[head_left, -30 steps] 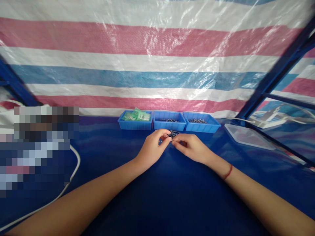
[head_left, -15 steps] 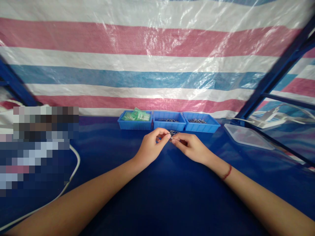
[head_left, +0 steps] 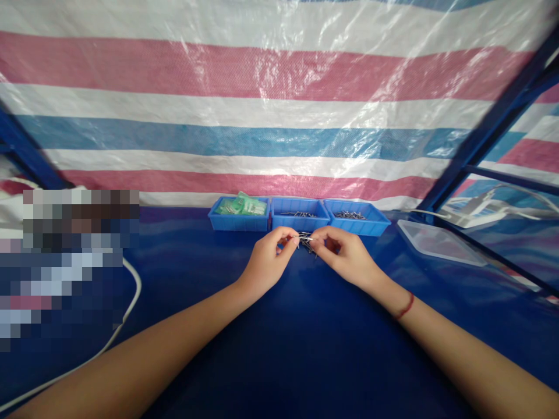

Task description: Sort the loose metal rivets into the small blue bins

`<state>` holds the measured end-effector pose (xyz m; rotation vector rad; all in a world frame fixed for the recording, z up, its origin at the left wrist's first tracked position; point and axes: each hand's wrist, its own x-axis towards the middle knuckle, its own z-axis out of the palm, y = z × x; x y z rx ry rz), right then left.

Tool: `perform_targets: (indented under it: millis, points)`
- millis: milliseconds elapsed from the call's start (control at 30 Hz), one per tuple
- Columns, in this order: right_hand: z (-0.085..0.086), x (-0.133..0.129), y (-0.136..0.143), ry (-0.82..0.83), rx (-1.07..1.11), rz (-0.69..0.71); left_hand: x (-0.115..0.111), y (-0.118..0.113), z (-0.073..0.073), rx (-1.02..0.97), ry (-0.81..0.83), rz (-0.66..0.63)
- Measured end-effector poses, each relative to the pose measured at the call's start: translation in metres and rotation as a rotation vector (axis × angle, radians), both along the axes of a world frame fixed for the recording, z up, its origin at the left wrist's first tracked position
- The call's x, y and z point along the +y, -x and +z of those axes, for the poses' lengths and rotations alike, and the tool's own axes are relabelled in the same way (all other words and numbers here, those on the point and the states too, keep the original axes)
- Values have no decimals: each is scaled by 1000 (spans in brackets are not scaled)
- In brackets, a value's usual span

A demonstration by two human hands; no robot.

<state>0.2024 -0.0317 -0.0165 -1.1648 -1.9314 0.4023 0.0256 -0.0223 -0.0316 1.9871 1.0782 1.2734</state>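
Note:
My left hand [head_left: 271, 253] has thumb and forefinger pinched on a thin silvery metal pin [head_left: 304, 238], perhaps a screw or rivet. At the pin's other end, my right hand [head_left: 343, 250] closes its thumb and fingertips. The pin lies roughly level between the two hands. Behind and just below it, a small loose heap of similar metal pins [head_left: 311, 249] rests on the blue table [head_left: 279, 337], partly hidden by my fingers. Just beyond stands a blue bin [head_left: 301, 221] holding more metal pieces.
A blue bin [head_left: 218, 221] at left holds green-tinted packets [head_left: 247, 205]; another bin [head_left: 367, 226] at right holds metal pieces. A clear plastic lid [head_left: 441, 241] lies farther right, near a white power strip [head_left: 476, 215]. A white cable [head_left: 138, 285] curves across the left.
My right hand has moved slightly right and up, away from my left fingertips. The pin now shows stretched between them, and more of the loose heap is visible. My left hand stays nearly still.

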Motion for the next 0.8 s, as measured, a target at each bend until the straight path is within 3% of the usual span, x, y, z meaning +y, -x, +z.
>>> perform_targets:
  millis: [200, 333, 467, 533, 633, 700, 800]
  points:
    - [7, -7, 0, -138, 5, -2, 0, 0, 0, 24, -11, -14]
    - [13, -12, -3, -276, -130, 54, -1, -1, 1, 59, -32, -41]
    - [19, -12, -8, -291, -208, 72, -3, -2, 3, 100, -61, -62]
    - [21, -7, -15, -293, -173, -34, -2, -2, 1, 105, -72, -18]
    - [20, 9, -33, -333, -98, -333, 1, -1, -3, 159, -112, 87]
    - [16, 23, -51, -331, -71, -534, 4, 1, -4, 284, -147, 128]
    - [9, 41, -76, -231, -120, -702, 7, 4, -3, 507, -209, 163]
